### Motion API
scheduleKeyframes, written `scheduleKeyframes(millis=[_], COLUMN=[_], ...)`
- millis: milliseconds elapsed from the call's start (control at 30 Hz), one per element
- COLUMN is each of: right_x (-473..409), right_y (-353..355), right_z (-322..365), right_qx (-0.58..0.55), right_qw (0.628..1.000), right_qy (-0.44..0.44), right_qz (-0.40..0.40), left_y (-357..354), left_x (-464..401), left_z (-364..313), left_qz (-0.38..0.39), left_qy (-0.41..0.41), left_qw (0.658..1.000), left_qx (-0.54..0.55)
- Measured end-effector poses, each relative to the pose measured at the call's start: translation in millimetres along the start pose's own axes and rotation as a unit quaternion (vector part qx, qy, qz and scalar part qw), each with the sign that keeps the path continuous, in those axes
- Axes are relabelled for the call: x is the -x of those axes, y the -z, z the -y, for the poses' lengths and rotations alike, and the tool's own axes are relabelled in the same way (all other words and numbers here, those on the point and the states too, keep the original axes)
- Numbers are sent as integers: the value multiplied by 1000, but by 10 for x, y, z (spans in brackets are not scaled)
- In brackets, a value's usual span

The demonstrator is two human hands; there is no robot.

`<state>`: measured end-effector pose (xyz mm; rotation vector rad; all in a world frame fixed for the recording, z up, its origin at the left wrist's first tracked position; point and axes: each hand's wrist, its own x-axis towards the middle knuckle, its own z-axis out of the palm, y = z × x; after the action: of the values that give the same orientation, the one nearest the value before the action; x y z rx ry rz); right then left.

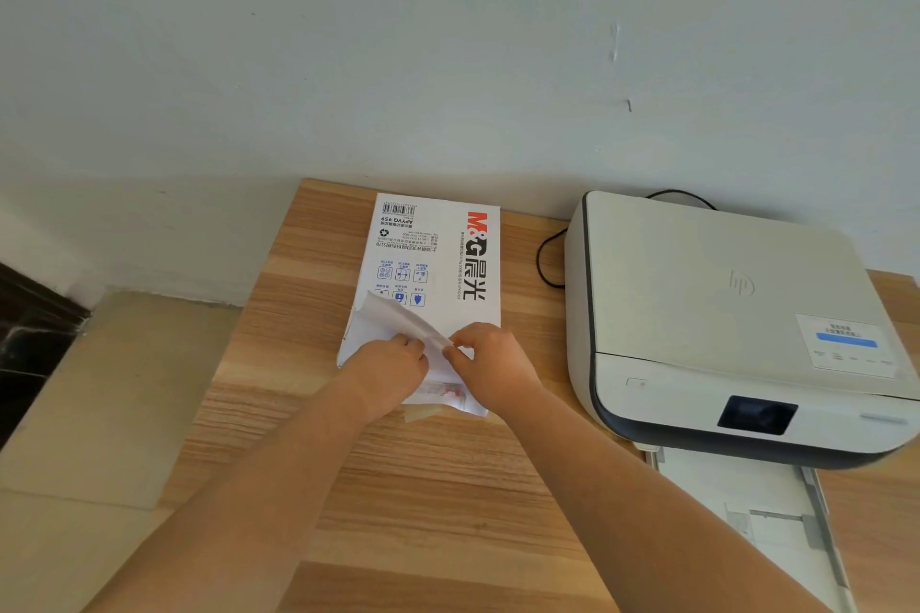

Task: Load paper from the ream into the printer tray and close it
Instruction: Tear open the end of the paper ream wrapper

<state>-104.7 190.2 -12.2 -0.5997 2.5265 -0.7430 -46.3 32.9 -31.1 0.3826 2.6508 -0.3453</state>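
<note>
Lying flat at frame centre on the wood-grain counter (448,513): wrapped paper ream (438,259), white w/ red-black logo, barcode end toward the wall, long side running away from the camera. Curling up at the ream's near end: torn wrapper flap (398,319), peeled back and standing off the pack.

Reaching in from the bottom of the frame, meeting just below centre: both hands. Left hand (393,368) gripping the flap, fingers curled round its lower edge, knuckles up. Right hand (490,361) pinching the same flap's right edge btwn thumb and fingertips, touching the left hand's fingers or nearly so. Poking out under the wrists at the ream's near edge: a bit more loose wrapper.

Sitting at frame right, near the ream but apart from it: white printer (722,314) w/ dark band round the base, lid down, small dark screen on the front. Sticking out toward lower right from under the printer: paper tray (747,498), pulled open, contents hard to tell. Looping behind the printer, btwn it and the ream: black cable (545,264). Filling the upper half of the frame: pale wall (448,40).
</note>
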Motion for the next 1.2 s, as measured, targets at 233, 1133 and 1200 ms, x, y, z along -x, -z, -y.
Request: scheduleKeyframes(millis=[233, 1133, 1200], right_x=[-2, 180, 185], right_y=[-24, -87, -67], right_z=[-22, -106, -130], right_qx=[-6, 72, 58], right_qw=[1000, 991, 994], right_qy=[9, 115, 96], right_qz=[-13, 9, 11], left_y=[21, -256, -287], left_x=[-18, 261, 278], left_z=[-124, -232, -238], left_qz=[-5, -151, -138], left_qy=[14, 9, 18], left_qw=[1000, 987, 989], left_qx=[-21, 46, 42])
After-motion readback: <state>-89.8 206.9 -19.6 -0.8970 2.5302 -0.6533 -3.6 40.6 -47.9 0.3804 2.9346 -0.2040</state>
